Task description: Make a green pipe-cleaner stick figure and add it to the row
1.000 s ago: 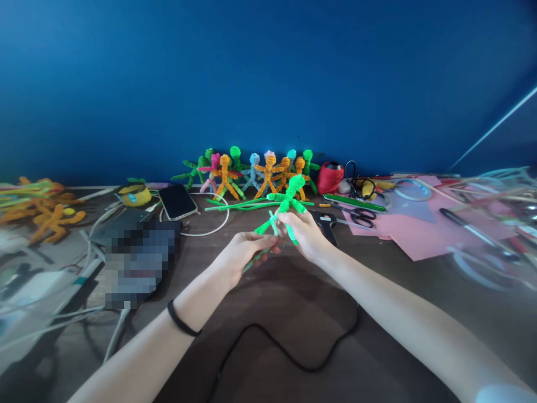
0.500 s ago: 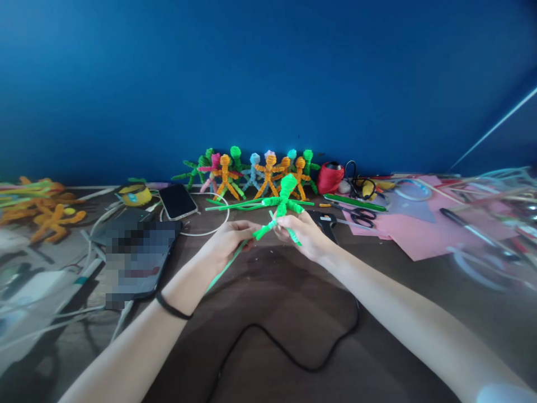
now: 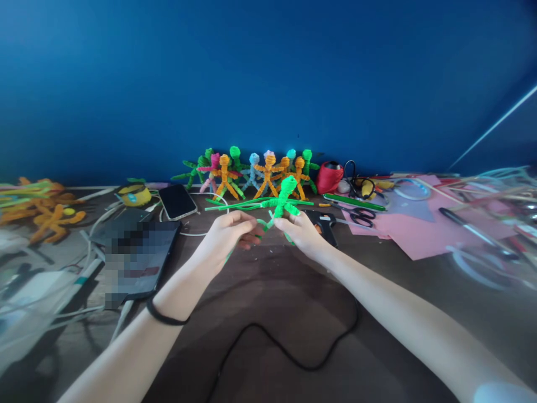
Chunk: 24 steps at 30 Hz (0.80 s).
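Note:
A bright green pipe-cleaner figure (image 3: 285,197) is tilted in front of me, its head up and its arms spread. My right hand (image 3: 298,230) pinches its lower body between thumb and fingers. To the left, my left hand (image 3: 237,230) is closed on a loose length of green pipe cleaner (image 3: 264,224) that bends towards the figure's leg; part of it passes behind the hand. Several straight green pipe cleaners (image 3: 222,207) lie on the dark table just beyond my hands.
Several finished pipe-cleaner figures (image 3: 271,168) stand along the blue wall. Phones (image 3: 178,201) and cables lie left. A black glue gun (image 3: 327,226), scissors (image 3: 361,217) and pink paper (image 3: 413,238) lie right. A black cord (image 3: 289,354) crosses the table in front.
My left hand has turned and shifted slightly left, and the green strand beside it now curves. The figure has dipped a little in my right hand.

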Tool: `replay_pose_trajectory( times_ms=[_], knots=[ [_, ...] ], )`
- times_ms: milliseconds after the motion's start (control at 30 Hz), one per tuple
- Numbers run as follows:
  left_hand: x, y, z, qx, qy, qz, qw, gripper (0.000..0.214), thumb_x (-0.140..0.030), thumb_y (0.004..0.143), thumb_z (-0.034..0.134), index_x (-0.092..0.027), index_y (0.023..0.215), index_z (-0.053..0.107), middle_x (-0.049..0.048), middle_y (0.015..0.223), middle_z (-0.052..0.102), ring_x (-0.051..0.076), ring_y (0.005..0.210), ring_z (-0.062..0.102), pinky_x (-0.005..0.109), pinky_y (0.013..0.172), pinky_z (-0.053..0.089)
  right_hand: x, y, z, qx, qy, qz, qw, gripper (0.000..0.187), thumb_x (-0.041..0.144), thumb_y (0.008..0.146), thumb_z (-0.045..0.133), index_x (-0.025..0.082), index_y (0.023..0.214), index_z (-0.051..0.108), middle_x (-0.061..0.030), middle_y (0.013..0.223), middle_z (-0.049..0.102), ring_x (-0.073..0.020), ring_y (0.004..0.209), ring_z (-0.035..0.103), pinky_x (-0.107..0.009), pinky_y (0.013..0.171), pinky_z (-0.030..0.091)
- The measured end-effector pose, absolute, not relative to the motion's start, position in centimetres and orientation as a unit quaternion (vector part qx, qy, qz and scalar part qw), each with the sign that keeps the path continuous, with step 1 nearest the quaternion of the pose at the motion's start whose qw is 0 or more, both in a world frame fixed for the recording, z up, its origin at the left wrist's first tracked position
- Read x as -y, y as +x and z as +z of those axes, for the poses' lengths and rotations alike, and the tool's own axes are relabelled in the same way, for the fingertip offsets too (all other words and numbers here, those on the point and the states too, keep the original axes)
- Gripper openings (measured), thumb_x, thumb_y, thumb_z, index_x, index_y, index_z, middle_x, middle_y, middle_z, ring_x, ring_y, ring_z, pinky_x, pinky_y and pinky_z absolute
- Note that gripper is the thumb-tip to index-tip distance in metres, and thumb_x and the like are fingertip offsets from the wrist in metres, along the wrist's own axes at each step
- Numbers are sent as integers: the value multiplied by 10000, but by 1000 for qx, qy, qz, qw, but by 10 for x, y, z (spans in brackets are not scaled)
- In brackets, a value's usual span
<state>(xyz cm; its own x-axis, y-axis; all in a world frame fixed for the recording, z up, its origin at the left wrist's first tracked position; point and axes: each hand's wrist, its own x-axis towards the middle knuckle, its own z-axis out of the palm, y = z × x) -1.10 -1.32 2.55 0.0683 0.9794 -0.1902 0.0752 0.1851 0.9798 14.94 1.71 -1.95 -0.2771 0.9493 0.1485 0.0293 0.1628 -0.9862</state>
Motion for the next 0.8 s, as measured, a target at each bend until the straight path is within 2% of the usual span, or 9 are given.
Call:
replay_pose_trajectory(
  times_ms=[200, 367, 533, 667, 733, 800],
  knots=[
    [17, -6, 25, -525, 475, 425, 565, 83, -194, 710, 585, -150, 708, 515, 36, 658, 681, 165, 651, 654, 289, 644, 503, -18, 147, -22, 586, -385, 558, 443, 263, 385, 732, 506, 169, 590, 455, 41, 486, 412, -73, 453, 360, -223, 435, 233],
    [17, -5, 22, -529, 499, 427, 538, 109, -238, 719, 589, -155, 711, 519, 34, 667, 685, 179, 668, 659, 313, 660, 514, -20, 149, -23, 662, -399, 481, 414, 392, 473, 757, 511, 165, 534, 418, 47, 460, 382, -65, 441, 342, -226, 453, 241],
    [22, -1, 19, -554, 587, 410, 425, 132, -296, 738, 574, -170, 711, 546, 27, 688, 693, 185, 720, 652, 304, 688, 486, -21, 149, -23, 663, -425, 439, 432, 403, 461, 763, 513, 162, 512, 414, 43, 460, 386, -66, 451, 347, -232, 467, 247],
    [29, 6, 11, -546, 670, 380, 328, 84, -241, 761, 526, -184, 743, 585, 16, 755, 699, 175, 720, 643, 274, 669, 457, -19, 147, -20, 596, -404, 512, 469, 382, 465, 736, 543, 163, 531, 429, 53, 454, 378, -58, 424, 329, -230, 441, 232],
    [31, 9, 5, -528, 685, 382, 327, 121, -212, 768, 501, -189, 779, 619, 18, 795, 699, 175, 774, 646, 267, 712, 457, -17, 145, -18, 555, -390, 551, 486, 378, 465, 710, 574, 165, 536, 425, 62, 454, 365, -50, 411, 310, -227, 428, 212],
    [32, 12, 1, -524, 672, 388, 353, 160, -209, 773, 484, -189, 822, 635, 13, 790, 693, 157, 688, 642, 257, 672, 466, -15, 144, -16, 527, -383, 575, 494, 378, 452, 692, 603, 164, 532, 417, 63, 457, 365, -45, 411, 310, -225, 424, 204]
  ],
)
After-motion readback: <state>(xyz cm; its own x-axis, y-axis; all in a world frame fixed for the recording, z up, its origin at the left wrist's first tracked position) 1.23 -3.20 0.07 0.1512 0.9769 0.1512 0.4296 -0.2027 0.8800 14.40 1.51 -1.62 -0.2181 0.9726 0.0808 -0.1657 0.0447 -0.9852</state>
